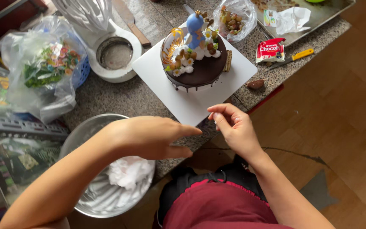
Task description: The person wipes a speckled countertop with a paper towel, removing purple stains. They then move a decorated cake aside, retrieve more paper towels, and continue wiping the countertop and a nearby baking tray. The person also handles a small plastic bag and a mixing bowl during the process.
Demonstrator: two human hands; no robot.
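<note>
A round chocolate cake (200,68) with white cream blobs, small sweets, a gold ornament and a blue figure on top sits on a white square board (191,104) on the granite counter (119,97). My left hand (149,136) hovers at the board's near edge, fingers pointing right, holding nothing that I can see. My right hand (234,127) is just right of it at the board's near corner, thumb and fingers pinched close together; whether something tiny is between them I cannot make out.
A steel bowl (81,135) of white cream lies under my left forearm. A white mixer base (113,53), a plastic bag of coloured decorations (47,68), a bag of sweets (234,19), a red snack packet (270,50), a yellow-handled cutter (295,56) and a tray (318,17) stand around.
</note>
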